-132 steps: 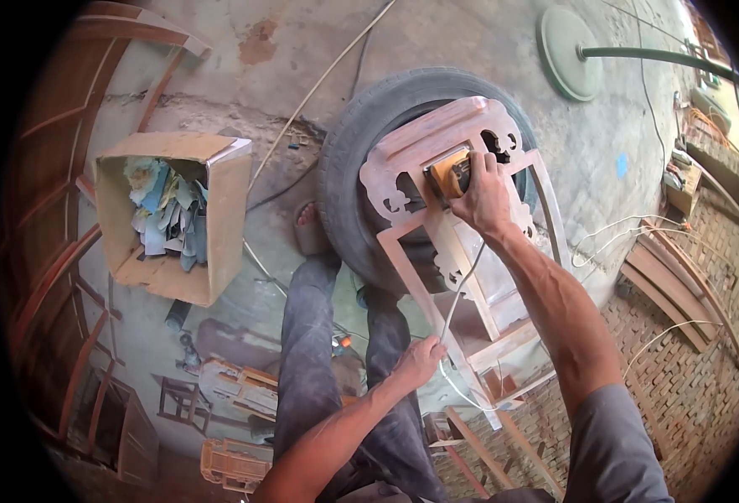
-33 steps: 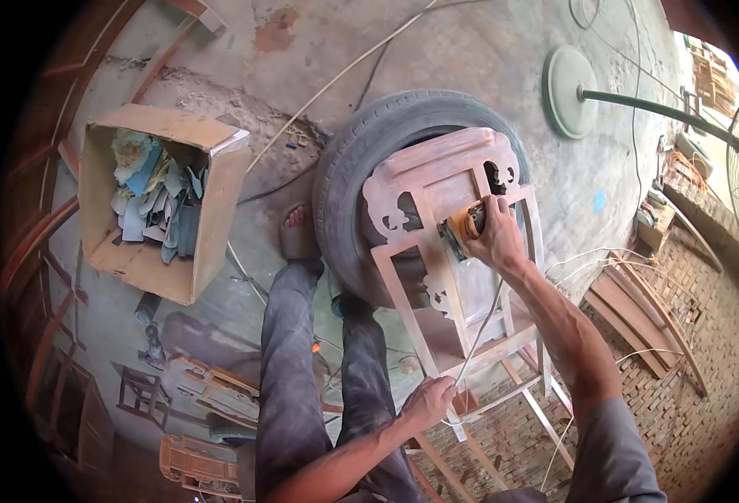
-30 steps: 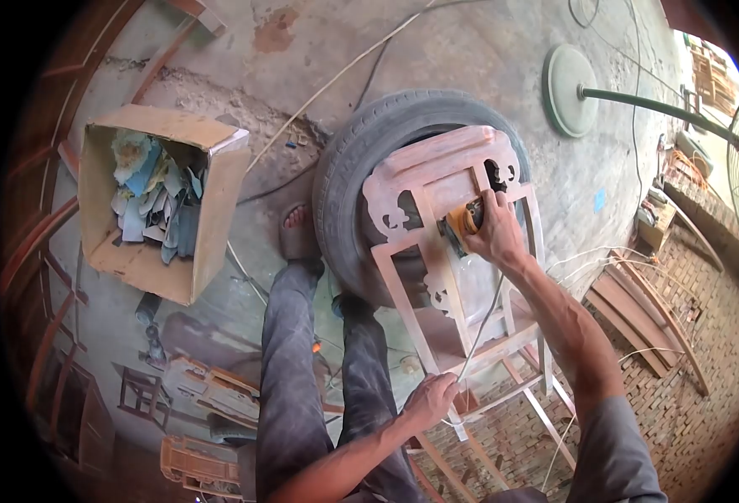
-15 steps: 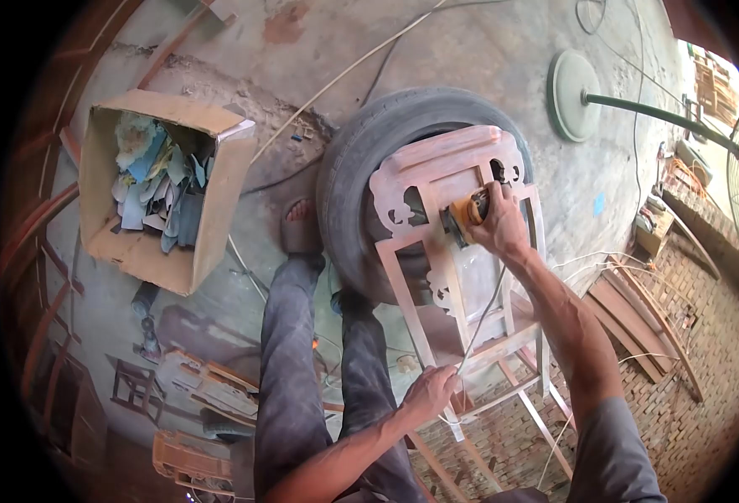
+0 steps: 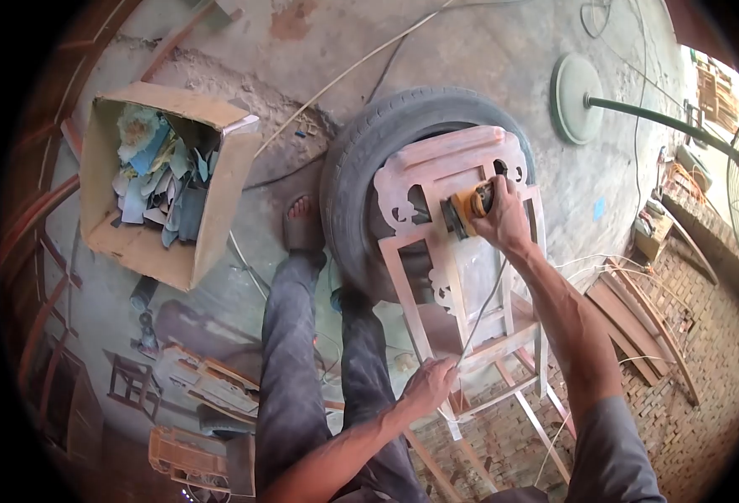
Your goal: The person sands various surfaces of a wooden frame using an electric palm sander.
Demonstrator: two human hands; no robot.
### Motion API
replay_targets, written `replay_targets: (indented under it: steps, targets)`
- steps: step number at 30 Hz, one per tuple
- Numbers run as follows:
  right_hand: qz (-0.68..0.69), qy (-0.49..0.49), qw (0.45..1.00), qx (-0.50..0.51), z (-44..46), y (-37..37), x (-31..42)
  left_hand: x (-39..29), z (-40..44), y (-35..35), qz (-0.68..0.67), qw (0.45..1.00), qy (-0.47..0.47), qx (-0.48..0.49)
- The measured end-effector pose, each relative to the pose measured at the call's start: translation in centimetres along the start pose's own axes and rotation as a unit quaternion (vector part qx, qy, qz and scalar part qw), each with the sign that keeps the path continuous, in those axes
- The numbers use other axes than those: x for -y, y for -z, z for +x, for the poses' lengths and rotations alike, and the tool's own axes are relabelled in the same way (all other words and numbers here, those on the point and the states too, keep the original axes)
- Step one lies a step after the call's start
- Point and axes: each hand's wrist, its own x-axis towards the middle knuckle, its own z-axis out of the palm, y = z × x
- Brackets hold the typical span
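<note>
My right hand (image 5: 503, 220) is wrapped around a yellow and black electric sander (image 5: 467, 206). Its pad rests on the upper back panel of a pale, dusty wooden chair (image 5: 441, 151) with carved cut-outs. The chair lies tilted, its top end on a large black tire (image 5: 342, 159). Lower down, my left hand (image 5: 430, 384) is closed at the chair's frame near the seat; its fingertips are partly hidden. A grey power cord (image 5: 485, 310) hangs from the sander towards my left hand.
To the left stands a cardboard box (image 5: 219, 210) full of sandpaper scraps. A fan's round base (image 5: 576, 99) and pole are at the upper right. Wooden boards (image 5: 629, 327) lie on bricks at the right. Cords cross the floor, and chair parts (image 5: 206, 381) lie lower left.
The sander and my right hand have shifted slightly upward along the chair's back panel. My left hand stays at the frame. The view has moved a little.
</note>
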Motion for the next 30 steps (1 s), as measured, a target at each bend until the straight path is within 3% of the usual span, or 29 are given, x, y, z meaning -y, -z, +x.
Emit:
replay_targets:
  steps: [6, 11, 19, 30]
  targets:
    - [-0.043, 0.024, 0.999, 0.018, -0.4, -0.5, 0.1, 0.4, 0.2, 0.3, 0.020, 1.000, -0.020, -0.007]
    - [-0.073, -0.011, 0.996, 0.057, -1.4, 0.0, 0.9, 3.2, -0.1, -1.1, 0.020, 0.998, -0.055, -0.025]
    - [-0.040, 0.030, 0.999, -0.010, 1.1, -0.4, 1.6, 0.8, 1.2, 0.3, 0.022, 1.000, -0.009, -0.005]
    - [-0.038, 0.002, 0.999, 0.014, -0.5, -0.6, 1.0, 2.5, 0.3, -0.1, 0.029, 0.999, -0.016, -0.005]
